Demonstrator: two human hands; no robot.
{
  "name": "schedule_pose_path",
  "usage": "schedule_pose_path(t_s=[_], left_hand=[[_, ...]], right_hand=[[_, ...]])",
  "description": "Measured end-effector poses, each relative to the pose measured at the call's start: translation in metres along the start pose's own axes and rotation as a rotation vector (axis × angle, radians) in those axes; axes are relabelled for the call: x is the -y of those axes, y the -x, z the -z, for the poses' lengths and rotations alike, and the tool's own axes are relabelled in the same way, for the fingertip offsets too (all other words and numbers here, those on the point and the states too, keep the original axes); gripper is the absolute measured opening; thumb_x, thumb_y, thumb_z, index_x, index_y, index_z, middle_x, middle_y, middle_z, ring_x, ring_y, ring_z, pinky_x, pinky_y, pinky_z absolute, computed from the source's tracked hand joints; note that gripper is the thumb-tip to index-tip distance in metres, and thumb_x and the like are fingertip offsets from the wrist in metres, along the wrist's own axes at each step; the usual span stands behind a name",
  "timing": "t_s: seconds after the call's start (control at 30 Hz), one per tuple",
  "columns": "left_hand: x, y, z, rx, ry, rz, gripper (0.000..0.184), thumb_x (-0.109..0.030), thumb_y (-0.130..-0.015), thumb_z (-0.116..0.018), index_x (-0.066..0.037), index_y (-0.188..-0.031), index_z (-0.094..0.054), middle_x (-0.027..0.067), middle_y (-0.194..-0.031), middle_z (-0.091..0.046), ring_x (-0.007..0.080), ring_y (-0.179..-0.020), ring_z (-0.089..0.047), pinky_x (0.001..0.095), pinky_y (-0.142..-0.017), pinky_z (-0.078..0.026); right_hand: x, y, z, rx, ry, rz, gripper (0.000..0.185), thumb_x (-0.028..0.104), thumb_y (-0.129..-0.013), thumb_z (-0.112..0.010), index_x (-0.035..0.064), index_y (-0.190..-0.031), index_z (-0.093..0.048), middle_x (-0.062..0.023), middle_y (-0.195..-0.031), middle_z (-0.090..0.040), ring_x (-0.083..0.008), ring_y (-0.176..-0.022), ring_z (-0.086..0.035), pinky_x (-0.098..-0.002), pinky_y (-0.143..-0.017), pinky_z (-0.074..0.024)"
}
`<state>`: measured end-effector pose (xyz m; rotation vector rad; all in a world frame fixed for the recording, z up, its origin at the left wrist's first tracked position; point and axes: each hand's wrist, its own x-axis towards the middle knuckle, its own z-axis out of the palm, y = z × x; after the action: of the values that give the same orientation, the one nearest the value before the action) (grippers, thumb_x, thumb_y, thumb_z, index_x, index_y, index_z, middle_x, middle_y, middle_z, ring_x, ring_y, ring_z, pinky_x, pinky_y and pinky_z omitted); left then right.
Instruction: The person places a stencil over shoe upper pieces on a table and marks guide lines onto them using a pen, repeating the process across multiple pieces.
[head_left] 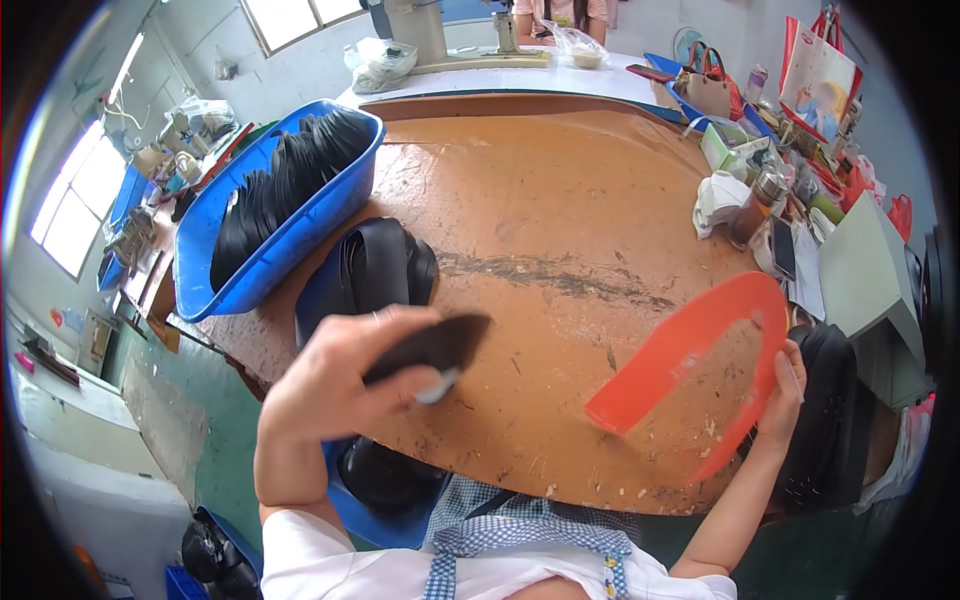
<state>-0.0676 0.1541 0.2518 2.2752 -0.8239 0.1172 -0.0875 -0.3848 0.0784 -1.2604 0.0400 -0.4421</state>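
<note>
My left hand (335, 375) is closed round a dark, curved flat piece (435, 350), held above the left front of the table and slightly blurred. Something white covers its thumb tip. At the table's right edge, my right hand (785, 395) grips a thin red U-shaped sheet (690, 330) by its outer side. One arm of the U points toward the table's middle; the other hangs toward its front edge. Just beyond my left hand lies a pile of black curved pieces (375, 265), probably leather or a similar sheet material.
A blue basin (345, 195) full of stacked black pieces stands at the left of the brown table (540, 190). Along the right edge are a bottle (760, 205), a phone (782, 250) and crumpled white paper (718, 200). Another person (560, 15) sits across, beyond a white table.
</note>
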Motion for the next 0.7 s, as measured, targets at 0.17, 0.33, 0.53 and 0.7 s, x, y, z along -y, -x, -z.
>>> schedule_pose_path(t_s=[0.17,0.33,0.53,0.7], left_hand=[[-0.022,-0.005,-0.012,0.066,0.345,-0.258,0.051,-0.032,-0.086,-0.087,0.007,-0.116,-0.075,0.0161,-0.085,-0.077,0.0295,-0.073,-0.077,0.0351,-0.069,-0.058],[0.012,-0.075,-0.055,0.173,0.664,0.062,0.052,-0.034,-0.097,-0.079,0.006,-0.129,-0.07,0.0109,-0.111,-0.077,0.0148,-0.101,-0.07,0.0324,-0.092,-0.056],[0.153,-0.123,-0.229,0.143,0.01,0.154,0.044,-0.028,-0.097,-0.077,-0.003,-0.132,-0.068,0.0205,-0.128,-0.071,0.0381,-0.122,-0.068,0.043,-0.102,-0.054],[0.154,-0.109,-0.247,0.057,-0.11,0.164,0.045,-0.029,-0.095,-0.077,-0.009,-0.134,-0.067,0.0185,-0.124,-0.066,0.0394,-0.12,-0.064,0.0474,-0.101,-0.053]], right_hand=[[0.007,-0.004,0.079,0.151,-0.454,0.196,0.034,0.007,-0.11,-0.058,-0.0077,-0.14,-0.058,-0.0108,-0.114,-0.06,-0.0095,-0.077,-0.055,-0.0208,-0.054,-0.0493],[0.011,-0.014,0.147,0.079,-0.7,0.305,0.043,0.006,-0.111,-0.054,-0.0088,-0.15,-0.048,-0.0104,-0.118,-0.056,-0.0117,-0.085,-0.056,-0.02,-0.062,-0.0497],[0.009,-0.014,0.13,-0.04,-0.623,0.219,0.046,0.01,-0.112,-0.054,-0.0064,-0.154,-0.044,-0.011,-0.123,-0.062,-0.011,-0.085,-0.058,-0.0186,-0.062,-0.0495],[-0.018,-0.019,0.009,0.126,-0.447,0.002,0.035,0.007,-0.107,-0.062,-0.0035,-0.14,-0.06,-0.0098,-0.117,-0.065,-0.0082,-0.081,-0.059,-0.0193,-0.056,-0.0468]])
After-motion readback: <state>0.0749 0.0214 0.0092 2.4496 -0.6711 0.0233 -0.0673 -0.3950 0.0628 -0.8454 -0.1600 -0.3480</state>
